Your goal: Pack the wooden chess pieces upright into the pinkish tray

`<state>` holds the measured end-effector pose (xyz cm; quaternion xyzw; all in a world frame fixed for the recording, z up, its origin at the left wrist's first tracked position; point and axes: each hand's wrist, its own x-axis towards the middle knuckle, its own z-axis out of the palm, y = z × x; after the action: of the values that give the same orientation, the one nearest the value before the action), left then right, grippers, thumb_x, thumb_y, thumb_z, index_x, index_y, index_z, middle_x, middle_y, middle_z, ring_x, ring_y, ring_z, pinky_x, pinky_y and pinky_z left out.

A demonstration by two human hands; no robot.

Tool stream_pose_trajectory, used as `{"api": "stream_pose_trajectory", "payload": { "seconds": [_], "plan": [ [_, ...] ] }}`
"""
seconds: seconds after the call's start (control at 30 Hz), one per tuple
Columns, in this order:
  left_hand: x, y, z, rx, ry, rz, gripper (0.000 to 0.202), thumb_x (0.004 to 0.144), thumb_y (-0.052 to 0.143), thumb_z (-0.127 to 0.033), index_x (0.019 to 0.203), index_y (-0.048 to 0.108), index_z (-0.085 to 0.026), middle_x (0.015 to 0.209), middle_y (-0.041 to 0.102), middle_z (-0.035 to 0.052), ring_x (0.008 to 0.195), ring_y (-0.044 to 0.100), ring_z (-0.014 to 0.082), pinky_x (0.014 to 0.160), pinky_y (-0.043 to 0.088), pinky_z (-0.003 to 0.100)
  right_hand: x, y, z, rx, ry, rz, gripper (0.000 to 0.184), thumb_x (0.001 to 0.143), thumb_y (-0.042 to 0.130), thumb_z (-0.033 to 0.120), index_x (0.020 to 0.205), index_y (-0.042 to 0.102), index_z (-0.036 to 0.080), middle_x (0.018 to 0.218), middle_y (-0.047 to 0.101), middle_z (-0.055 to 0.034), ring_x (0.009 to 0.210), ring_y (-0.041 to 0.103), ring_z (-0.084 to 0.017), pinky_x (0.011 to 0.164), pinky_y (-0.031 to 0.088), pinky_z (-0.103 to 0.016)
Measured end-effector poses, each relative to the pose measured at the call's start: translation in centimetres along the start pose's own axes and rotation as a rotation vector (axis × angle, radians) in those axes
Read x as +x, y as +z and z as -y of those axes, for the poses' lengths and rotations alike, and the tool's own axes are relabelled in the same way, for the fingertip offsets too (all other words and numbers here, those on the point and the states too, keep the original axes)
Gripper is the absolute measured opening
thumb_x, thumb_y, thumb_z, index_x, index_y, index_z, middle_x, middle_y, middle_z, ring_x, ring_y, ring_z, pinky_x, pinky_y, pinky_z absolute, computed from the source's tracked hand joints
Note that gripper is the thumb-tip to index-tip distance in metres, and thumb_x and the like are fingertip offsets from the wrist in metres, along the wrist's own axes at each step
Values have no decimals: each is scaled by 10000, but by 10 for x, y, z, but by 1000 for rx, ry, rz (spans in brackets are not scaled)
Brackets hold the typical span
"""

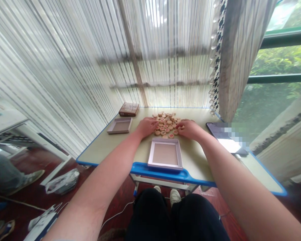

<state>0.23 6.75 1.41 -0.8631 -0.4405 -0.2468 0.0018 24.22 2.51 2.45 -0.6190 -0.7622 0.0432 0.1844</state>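
Note:
A heap of round wooden xiangqi pieces [166, 126], some with red characters and some with dark ones, lies spread on the table. My left hand [147, 126] rests at the heap's left edge, fingers stretched toward the pieces and touching those beside them. On the opposite side, my right hand [188, 129] has its fingers bent and apart against the right edge of the heap. Neither hand visibly lifts a piece; the fingertips are partly hidden. Close to me, in front of the heap, sits an empty shallow box half [165, 154] with pale walls.
Another shallow box half [119, 126] stands at the left, with a brown printed box [129, 109] behind it. At the right edge lies a dark phone or tablet [215, 130], partly blurred. The table [102, 147] has a blue rim. A plastic bag [62, 181] is on the floor.

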Motion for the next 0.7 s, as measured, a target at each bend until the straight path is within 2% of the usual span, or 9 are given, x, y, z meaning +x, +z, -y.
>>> {"api": "stream_pose_trajectory", "payload": {
  "seconds": [0.1, 0.23, 0.3, 0.4, 0.53, 0.63, 0.7],
  "plan": [
    [1, 1, 1, -18, 6, 57, 330, 823, 492, -386, 1081, 647, -252, 1045, 667, 28, 974, 588, 175, 883, 440, 284, -1, -2, 3, 2, 17, 29, 226, 662, 611, 293, 862, 704, 245, 983, 661, -30, 891, 578, -198, 745, 422, -258],
    [1, 0, 3, 3, -25, 13, 316, 812, 509, -382, 1025, 672, -215, 985, 685, 49, 924, 609, 192, 846, 452, 294, -1, -3, 7, 15, 28, 50, 229, 726, 563, 356, 867, 703, 243, 920, 685, -23, 824, 594, -187, 689, 422, -252],
    [0, -1, 3, -4, -30, 1, 317, 824, 491, -388, 1007, 674, -206, 967, 689, 52, 901, 615, 191, 825, 458, 292, -1, -2, 8, 15, 26, 41, 270, 767, 517, 356, 940, 694, 248, 911, 689, -29, 822, 594, -191, 685, 420, -258],
    [0, -2, 2, -12, -48, 7, 296, 813, 509, -385, 964, 681, -197, 928, 695, 49, 869, 622, 187, 803, 462, 284, 0, -1, 8, -25, 22, 10, 307, 809, 461, 324, 1013, 676, 245, 930, 685, -46, 879, 574, -205, 728, 416, -271],
    [-1, -1, 1, -55, -83, 16, 273, 777, 556, -372, 949, 681, -200, 923, 698, 39, 851, 628, 178, 781, 467, 273, -1, 0, 5, -108, -23, -16, 261, 787, 481, 247, 919, 707, 247, 1009, 644, -60, 955, 516, -224, 818, 396, -292],
    [-1, -1, 1, -106, -88, 13, 276, 745, 587, -382, 926, 685, -199, 908, 698, 33, 836, 628, 174, 772, 469, 271, -1, 3, 5, -79, -30, -61, 264, 769, 503, 216, 928, 710, 254, 1035, 611, -66, 962, 495, -225, 843, 390, -296],
    [-2, -2, 1, -153, -97, 28, 283, 709, 619, -393, 901, 688, -197, 882, 697, 26, 807, 628, 168, 743, 473, 263, -1, 6, 7, -39, -82, -95, 284, 786, 489, 224, 969, 702, 263, 1061, 600, -56, 962, 483, -222, 860, 381, -300]
  ]
}}
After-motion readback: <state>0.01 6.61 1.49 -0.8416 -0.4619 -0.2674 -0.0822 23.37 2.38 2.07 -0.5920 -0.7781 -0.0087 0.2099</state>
